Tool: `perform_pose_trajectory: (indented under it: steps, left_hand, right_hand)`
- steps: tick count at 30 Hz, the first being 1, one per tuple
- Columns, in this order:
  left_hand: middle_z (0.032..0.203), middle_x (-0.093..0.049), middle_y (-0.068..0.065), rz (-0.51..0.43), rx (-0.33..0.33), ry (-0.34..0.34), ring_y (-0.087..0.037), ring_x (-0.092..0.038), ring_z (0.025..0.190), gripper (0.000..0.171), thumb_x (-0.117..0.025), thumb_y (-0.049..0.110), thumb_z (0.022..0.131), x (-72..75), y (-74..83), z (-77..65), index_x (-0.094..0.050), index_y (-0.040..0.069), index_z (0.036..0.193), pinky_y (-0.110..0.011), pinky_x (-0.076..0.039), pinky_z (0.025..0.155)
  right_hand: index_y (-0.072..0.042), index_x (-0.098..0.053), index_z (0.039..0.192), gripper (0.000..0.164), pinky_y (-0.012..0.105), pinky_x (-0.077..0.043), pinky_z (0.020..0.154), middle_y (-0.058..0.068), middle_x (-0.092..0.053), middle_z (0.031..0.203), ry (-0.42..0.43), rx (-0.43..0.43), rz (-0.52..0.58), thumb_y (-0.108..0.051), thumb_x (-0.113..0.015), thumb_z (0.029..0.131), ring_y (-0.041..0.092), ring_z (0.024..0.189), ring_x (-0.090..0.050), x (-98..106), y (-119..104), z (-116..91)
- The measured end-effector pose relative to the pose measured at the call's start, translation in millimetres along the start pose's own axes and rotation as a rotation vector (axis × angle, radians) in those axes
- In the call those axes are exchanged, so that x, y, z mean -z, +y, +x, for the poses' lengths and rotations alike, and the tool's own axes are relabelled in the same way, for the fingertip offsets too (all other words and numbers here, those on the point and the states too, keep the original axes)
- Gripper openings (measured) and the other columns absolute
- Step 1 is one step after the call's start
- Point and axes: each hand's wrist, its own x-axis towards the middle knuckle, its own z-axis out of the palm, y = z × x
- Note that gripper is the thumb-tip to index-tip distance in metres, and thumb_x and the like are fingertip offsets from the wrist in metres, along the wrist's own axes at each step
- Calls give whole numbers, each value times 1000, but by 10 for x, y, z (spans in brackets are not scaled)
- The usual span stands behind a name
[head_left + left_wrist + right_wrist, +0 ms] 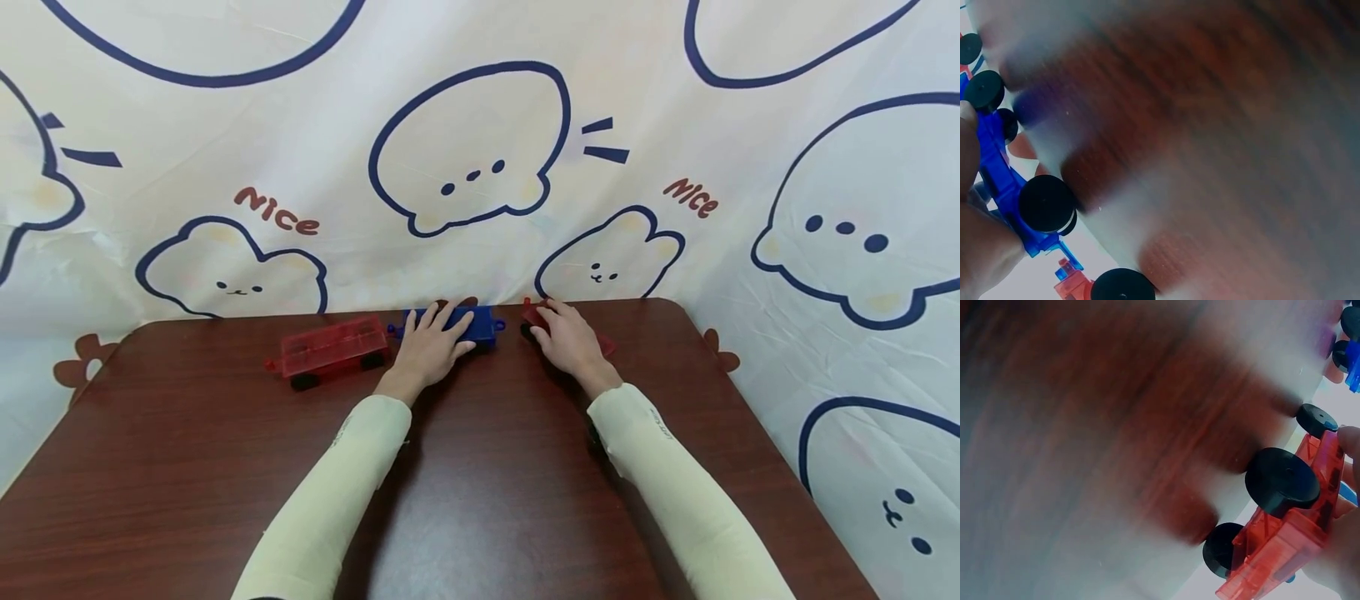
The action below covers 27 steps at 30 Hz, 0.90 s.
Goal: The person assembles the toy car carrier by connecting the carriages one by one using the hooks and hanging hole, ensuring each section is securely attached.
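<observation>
Honestly, steadying two toy cars at once seems mostly about light fingers. My left fingers [441, 323] are splayed over the blue car [483, 328], thumb against its near side, and my right fingers [557, 314] have the right-hand red car [535, 315] pinched between thumb and fingertips. Both are at the far edge of the table [480, 500], by the patterned cloth [465, 267]. I'd hold the blue one dead still, press low and gently so it doesn't tip, and swivel the red one level until the two line up.

As for direction, the blue car's long axis runs left to right, along the far edge, its ring [500, 325] pointing right. My right-hand red car sits skewed: peg [527, 302] end pointing left and away from me, tail angled right and toward me. Peg and ring are apart. Over left, another red car [330, 348] slants slightly; can't tell if it's hooked to the blue one.
</observation>
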Motion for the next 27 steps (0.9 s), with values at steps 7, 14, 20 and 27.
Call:
perform_pose_trajectory:
  steps: [7, 14, 20, 27]
  left_hand:
    - [169, -18, -8, -24, -1, 3, -37, -11, 154, 60, -39, 49, 107, -27, -23, 15, -28, 27, 162, -65, -6, 119]
    - [168, -20, -11, -54, 5, -4, -38, -10, 154, 60, -38, 48, 108, -28, -43, 19, -27, 26, 162, -65, -6, 119]
    - [168, -20, -11, -81, 18, 1, -37, -10, 154, 60, -38, 49, 108, -7, -48, 6, -26, 27, 162, -64, -5, 119]
    - [167, -21, -13, -98, 16, 12, -38, -11, 154, 61, -39, 49, 107, 18, -36, 1, -26, 25, 162, -65, -5, 119]
  right_hand:
    - [0, -51, 147, 53, 53, -33, 115, 19, -41, 157, 11, 51, 23, -30, -58, 104, 36, 143, -38, 7, 39, 1]
    - [-2, -51, 147, 53, 52, -32, 116, 17, -40, 157, 1, 63, 32, -31, -58, 103, 35, 145, -37, 16, 76, 6]
    - [-5, -51, 149, 54, 53, -31, 117, 15, -38, 159, -35, 84, 44, -34, -58, 104, 34, 146, -34, 49, 95, -11]
    - [-7, -51, 149, 55, 53, -31, 117, 13, -38, 159, -39, 105, 56, -36, -59, 103, 33, 146, -34, 44, 130, -14]
